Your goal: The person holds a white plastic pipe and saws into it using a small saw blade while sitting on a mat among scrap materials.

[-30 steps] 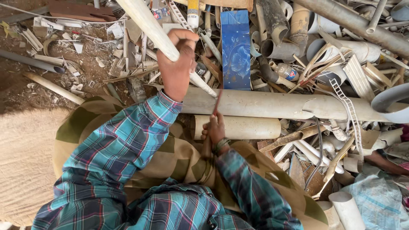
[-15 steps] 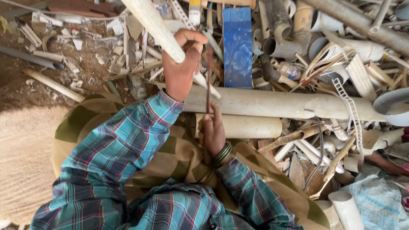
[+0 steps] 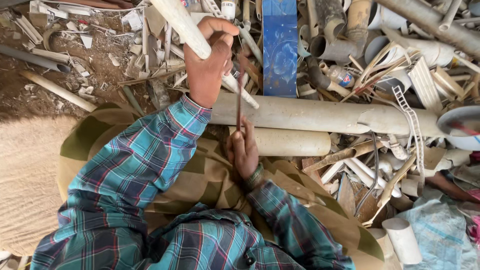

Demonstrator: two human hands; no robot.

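On my far left I see bare dirt ground [image 3: 30,95] strewn with small white scraps, and a pale woven mat [image 3: 25,185] lying below it. Moving in, my left hand [image 3: 207,62] is wrapped tight around a long white pipe [image 3: 182,22] that runs up and to the left out of view; the lower end of that pipe lies slanting across a thick grey pipe [image 3: 320,116], which rests flat across the middle of the pile. Just to the right, my right hand [image 3: 243,152] is closed around the lower end of a thin dark blade [image 3: 239,95], held nearly upright so its upper end stands beside the left hand and the white pipe; I cannot tell whether the blade touches the pipe. Below the thick pipe a shorter cream pipe [image 3: 287,141] lies parallel, just beside the right hand. Above, a blue patterned panel [image 3: 280,47] stands on end among the scrap. Further right, a small plastic bottle [image 3: 341,76] lies in the heap; I cannot tell whether anything is in it. At the right edge a round bowl [image 3: 457,125] shows a red strip inside, and a short open white tube [image 3: 402,239] lies on a pale blue sack [image 3: 445,235].
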